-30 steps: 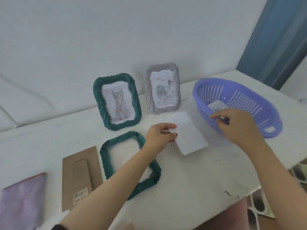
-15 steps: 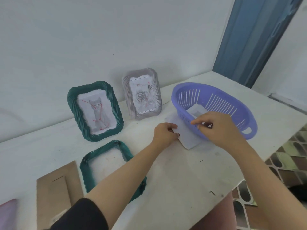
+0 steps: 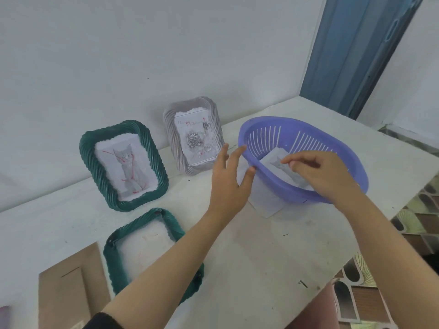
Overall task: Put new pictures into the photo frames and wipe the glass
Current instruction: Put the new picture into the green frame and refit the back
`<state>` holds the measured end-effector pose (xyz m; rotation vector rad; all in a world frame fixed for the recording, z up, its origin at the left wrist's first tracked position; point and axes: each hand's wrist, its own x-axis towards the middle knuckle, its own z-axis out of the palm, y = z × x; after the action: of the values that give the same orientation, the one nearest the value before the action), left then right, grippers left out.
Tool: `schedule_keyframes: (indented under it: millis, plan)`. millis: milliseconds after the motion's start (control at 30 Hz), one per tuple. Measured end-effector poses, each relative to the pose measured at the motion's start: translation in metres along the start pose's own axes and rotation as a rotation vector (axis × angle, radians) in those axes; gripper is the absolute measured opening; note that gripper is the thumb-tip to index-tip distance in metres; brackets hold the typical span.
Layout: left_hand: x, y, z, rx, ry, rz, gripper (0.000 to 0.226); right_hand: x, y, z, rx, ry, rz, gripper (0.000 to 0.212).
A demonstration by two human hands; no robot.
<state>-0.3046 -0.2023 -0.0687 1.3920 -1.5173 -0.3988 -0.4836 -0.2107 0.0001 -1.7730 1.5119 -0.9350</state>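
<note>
Bright, even, cool light with soft definition

Shadows on the white tabletop [image 3: 273, 252] are faint; the right hand [image 3: 325, 176] is motion-blurred, the standing frames' prints look washed out, and wide-angle distortion bends the blue door [image 3: 356, 55] near the right edge.

White worktop [image 3: 249, 262] as reference: blue door panel [image 3: 356, 51] upright behind far right corner; patterned floor tiles [image 3: 418, 224] below right edge; plain white wall [image 3: 142, 55] along back edge.
</note>
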Motion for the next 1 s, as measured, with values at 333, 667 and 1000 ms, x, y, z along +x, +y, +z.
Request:
schedule_keyframes:
  millis: [333,667,1000]
  plan:
    - [0.023,-0.007,0.003,0.2,-0.144,0.185,0.052,0.086,0.042,-0.021,-0.705,-0.328,0.183,0.038]
    - [0.023,-0.011,0.006,0.14,-0.142,0.161,0.049,0.085,0.047,-0.01,-0.965,-0.418,0.186,0.059]
    - [0.019,-0.003,0.0,-0.013,-0.203,0.085,0.037,0.079,0.038,-0.031,-0.348,-0.079,0.078,0.037]
